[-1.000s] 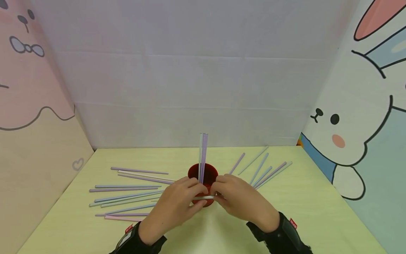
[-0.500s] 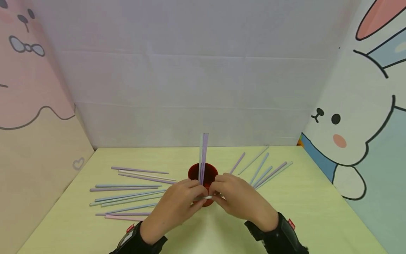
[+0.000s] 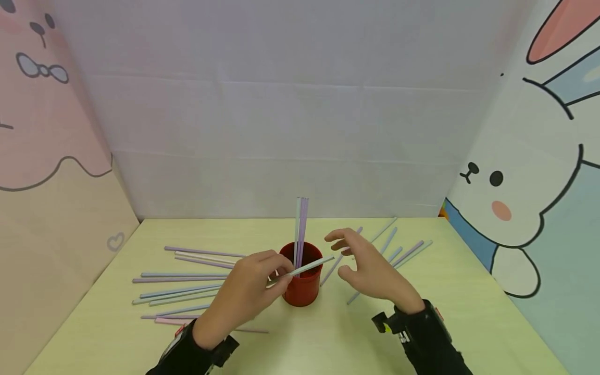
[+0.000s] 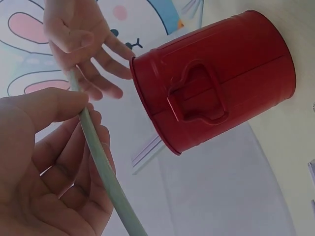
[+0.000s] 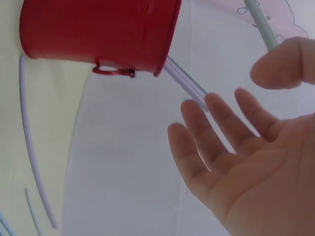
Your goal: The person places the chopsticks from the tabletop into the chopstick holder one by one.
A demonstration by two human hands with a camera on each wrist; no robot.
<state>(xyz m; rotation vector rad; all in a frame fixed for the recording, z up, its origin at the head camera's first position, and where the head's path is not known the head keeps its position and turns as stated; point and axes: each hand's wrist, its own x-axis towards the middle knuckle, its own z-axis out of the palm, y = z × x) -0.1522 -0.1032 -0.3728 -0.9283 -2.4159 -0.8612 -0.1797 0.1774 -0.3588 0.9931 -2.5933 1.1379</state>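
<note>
A pale green straw point(image 3: 313, 265) is pinched between the thumb and fingers of my left hand point(image 3: 255, 284), in front of the rim of a red bucket point(image 3: 302, 291). The left wrist view shows the straw point(image 4: 106, 169) running along the fingers, with the bucket point(image 4: 246, 64) and its side handle beyond. To the right of the bucket my right hand point(image 3: 367, 268) is raised, fingers spread, holding nothing; its bare palm point(image 5: 266, 172) shows in the right wrist view. Several straws point(image 3: 301, 229), purple and pale, stand upright inside the bucket.
Several purple, blue, green, white and pink straws point(image 3: 183, 279) lie across the table's left side. More straws point(image 3: 412, 252) lie fanned out on the right, partly behind my right hand. A pale wall point(image 3: 300, 114) closes off the back of the table point(image 3: 469, 323).
My right hand has let go of the pale green straw and moved right and up, its fingers opening. My left hand has drawn slightly left, keeping the straw, which now slants upward.
</note>
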